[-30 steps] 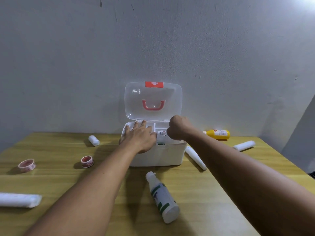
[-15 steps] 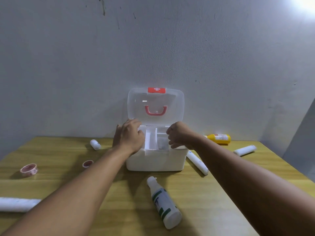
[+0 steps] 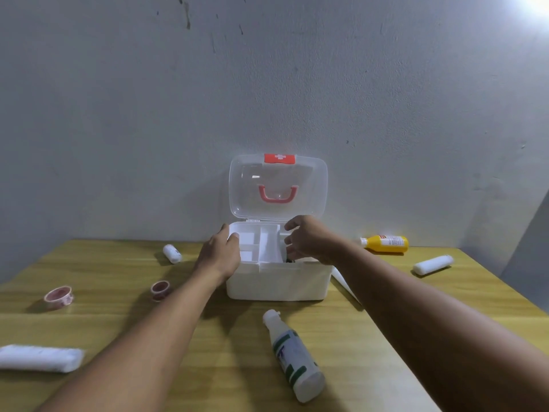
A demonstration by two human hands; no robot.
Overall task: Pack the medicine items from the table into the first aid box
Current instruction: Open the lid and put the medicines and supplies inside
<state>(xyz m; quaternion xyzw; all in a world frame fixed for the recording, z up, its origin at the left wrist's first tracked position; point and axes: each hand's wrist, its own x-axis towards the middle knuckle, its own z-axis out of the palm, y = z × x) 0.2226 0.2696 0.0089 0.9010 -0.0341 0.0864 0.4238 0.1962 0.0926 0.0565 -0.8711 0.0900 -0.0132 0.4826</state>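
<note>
The white first aid box [image 3: 279,282] stands at the table's far middle, its clear lid [image 3: 309,179] with a red handle raised against the wall. A white divided inner tray [image 3: 269,248] rests in the box's top, with a dark gap under its right edge. My left hand [image 3: 219,257] grips the tray's left edge. My right hand [image 3: 309,242] curls over its right edge. A white bottle with a green label [image 3: 294,358] lies in front of the box. A yellow bottle [image 3: 384,243] lies at the back right.
On the wooden table [image 3: 208,337] lie a small white bottle [image 3: 172,253], two pink tape rolls [image 3: 58,297] [image 3: 160,289], a gauze roll [image 3: 41,358] at the left edge, a white roll [image 3: 433,264] at right and a white tube [image 3: 341,281] behind my right arm.
My right hand has let go of a small item inside the box and moved to the tray's right edge. My left hand went from lying flat on the tray to gripping its left edge.
</note>
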